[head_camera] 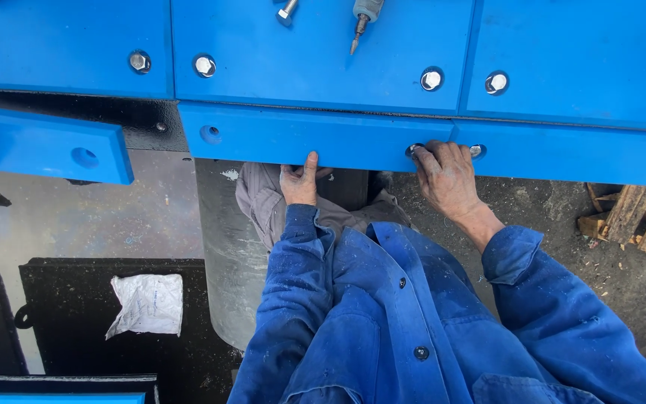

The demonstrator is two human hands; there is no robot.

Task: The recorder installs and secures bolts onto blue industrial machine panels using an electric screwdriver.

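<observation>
My left hand (298, 182) grips the lower edge of a blue plastic panel (315, 138), thumb on its face and fingers hidden under it. My right hand (446, 178) rests on the same panel's right end, its fingertips on a silver bolt (415, 150) set in a hole. Another bolt head (476, 150) sits just right of those fingers. Both arms wear blue work sleeves. An empty hole (210, 134) shows at the panel's left end.
Blue panels above carry several bolts (205, 66). A loose bolt (286, 11) and a tool tip (357, 34) lie on top. A loose blue panel (42, 144) hangs at left. Below lie a grey post (226, 254), a white bag (147, 303) and wood scraps (633, 217).
</observation>
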